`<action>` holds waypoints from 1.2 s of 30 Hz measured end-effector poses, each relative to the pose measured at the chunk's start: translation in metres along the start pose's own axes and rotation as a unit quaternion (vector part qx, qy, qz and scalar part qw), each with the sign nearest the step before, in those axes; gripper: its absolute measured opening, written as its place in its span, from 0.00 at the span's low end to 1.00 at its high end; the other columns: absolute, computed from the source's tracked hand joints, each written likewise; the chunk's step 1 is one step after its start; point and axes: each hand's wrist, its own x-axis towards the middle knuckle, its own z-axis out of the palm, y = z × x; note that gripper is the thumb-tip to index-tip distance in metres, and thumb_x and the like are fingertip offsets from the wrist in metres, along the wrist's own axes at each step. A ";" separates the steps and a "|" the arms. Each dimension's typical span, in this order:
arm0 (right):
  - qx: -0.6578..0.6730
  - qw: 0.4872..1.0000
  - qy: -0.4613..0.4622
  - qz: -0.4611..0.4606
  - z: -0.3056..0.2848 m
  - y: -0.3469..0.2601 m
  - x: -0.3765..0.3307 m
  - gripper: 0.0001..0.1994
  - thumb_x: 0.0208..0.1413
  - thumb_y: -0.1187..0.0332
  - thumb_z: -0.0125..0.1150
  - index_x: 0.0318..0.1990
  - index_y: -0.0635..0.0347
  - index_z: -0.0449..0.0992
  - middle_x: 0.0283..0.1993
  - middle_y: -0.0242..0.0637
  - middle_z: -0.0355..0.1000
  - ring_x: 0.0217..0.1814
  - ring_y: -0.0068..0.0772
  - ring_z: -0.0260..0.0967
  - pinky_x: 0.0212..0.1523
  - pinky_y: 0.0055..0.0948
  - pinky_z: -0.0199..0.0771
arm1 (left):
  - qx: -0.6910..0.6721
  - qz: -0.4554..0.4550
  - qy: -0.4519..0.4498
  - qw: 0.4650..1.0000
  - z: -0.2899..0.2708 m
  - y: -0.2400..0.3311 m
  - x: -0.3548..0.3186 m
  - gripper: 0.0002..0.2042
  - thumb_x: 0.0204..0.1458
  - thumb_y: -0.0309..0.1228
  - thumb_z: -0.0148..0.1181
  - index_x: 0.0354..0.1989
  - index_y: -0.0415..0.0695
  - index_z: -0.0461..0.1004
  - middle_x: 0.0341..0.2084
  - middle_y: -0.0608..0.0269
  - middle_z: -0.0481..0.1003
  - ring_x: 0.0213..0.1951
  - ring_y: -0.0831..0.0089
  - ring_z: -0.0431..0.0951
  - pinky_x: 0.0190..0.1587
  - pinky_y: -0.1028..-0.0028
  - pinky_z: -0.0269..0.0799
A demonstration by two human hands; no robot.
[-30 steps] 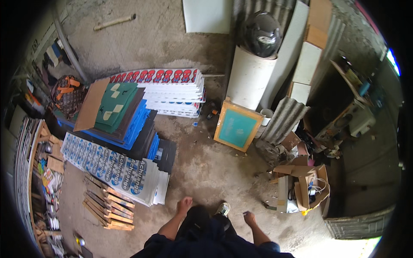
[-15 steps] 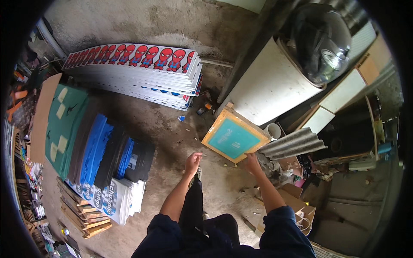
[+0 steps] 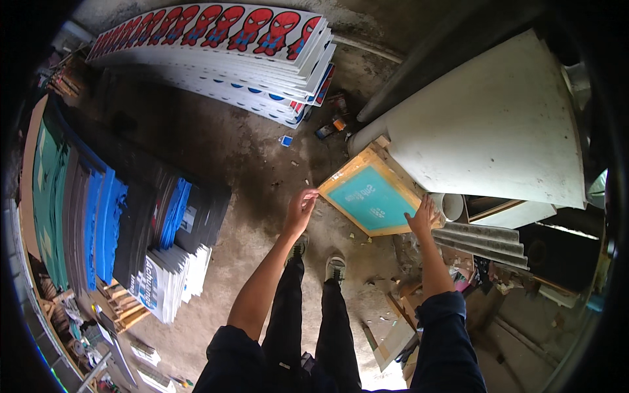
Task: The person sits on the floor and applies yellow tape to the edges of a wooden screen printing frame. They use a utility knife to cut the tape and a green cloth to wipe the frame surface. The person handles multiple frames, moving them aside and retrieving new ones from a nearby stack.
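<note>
A silkscreen frame point(image 3: 364, 196), wooden-edged with teal mesh and pale reversed lettering, leans tilted against a large white cylinder-like sheet or drum point(image 3: 478, 124). At the frame's left corner is my left hand point(image 3: 302, 208), its fingers reaching to the wood and slightly bent; whether they touch it is hard to tell. My right hand point(image 3: 423, 215) lies at the frame's right-hand edge with fingers stretched and thumb spread over the front. Neither hand visibly closes round the frame.
A tall stack of printed white boards point(image 3: 216, 33) lies at the far left. Piled foam sheets point(image 3: 98, 209) in green, blue and black stand on the left. A white bucket point(image 3: 452, 207) and corrugated sheets point(image 3: 485, 243) are right of the frame. Cardboard point(image 3: 395, 347) lies near my right arm.
My right hand has moved up from the frame's lower corner to its right-hand edge, fingers spreading. My left hand has come to the left corner. The view has shifted, showing both feet.
</note>
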 end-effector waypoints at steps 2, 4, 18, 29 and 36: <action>0.002 1.000 -0.017 -0.011 -0.001 -0.002 -0.010 0.50 0.42 0.54 0.68 0.66 0.61 0.40 0.69 0.50 0.36 0.72 0.51 0.28 0.64 0.62 0.25 | 0.014 -0.023 0.019 0.999 0.001 -0.002 -0.015 0.09 0.57 0.29 0.49 0.44 0.42 0.70 0.42 0.62 0.74 0.44 0.71 0.75 0.44 0.70 0.70; -0.007 0.999 -0.034 -0.007 -0.001 -0.001 -0.015 0.51 0.41 0.53 0.69 0.66 0.61 0.40 0.68 0.52 0.37 0.71 0.54 0.30 0.64 0.61 0.26 | 0.033 -0.040 0.031 0.998 0.004 -0.004 -0.028 0.09 0.57 0.29 0.49 0.44 0.43 0.70 0.42 0.62 0.74 0.44 0.70 0.75 0.44 0.70 0.70; 0.060 0.978 0.075 -0.187 0.029 0.004 -0.077 0.26 0.38 0.65 0.70 0.46 0.60 0.65 0.45 0.46 0.63 0.49 0.49 0.62 0.47 0.43 0.63 | 0.036 0.013 0.074 0.997 0.053 0.010 -0.097 0.10 0.55 0.28 0.51 0.45 0.44 0.70 0.41 0.60 0.73 0.45 0.68 0.73 0.44 0.69 0.69; 0.084 0.883 0.054 -0.458 -0.091 -0.019 -0.220 0.19 0.36 0.64 0.67 0.36 0.63 0.68 0.34 0.45 0.69 0.39 0.50 0.68 0.39 0.42 0.69 | 0.000 0.017 0.292 0.956 -0.027 0.117 -0.281 0.11 0.56 0.28 0.51 0.47 0.43 0.70 0.46 0.60 0.70 0.47 0.69 0.72 0.46 0.72 0.69; 0.053 0.811 -0.025 -0.581 -0.175 -0.047 -0.315 0.21 0.34 0.64 0.70 0.38 0.60 0.72 0.34 0.44 0.73 0.37 0.48 0.71 0.36 0.40 0.71 | -0.043 0.027 0.388 0.920 -0.076 0.154 -0.400 0.19 0.58 0.40 0.50 0.54 0.44 0.64 0.53 0.58 0.66 0.57 0.67 0.63 0.57 0.68 0.58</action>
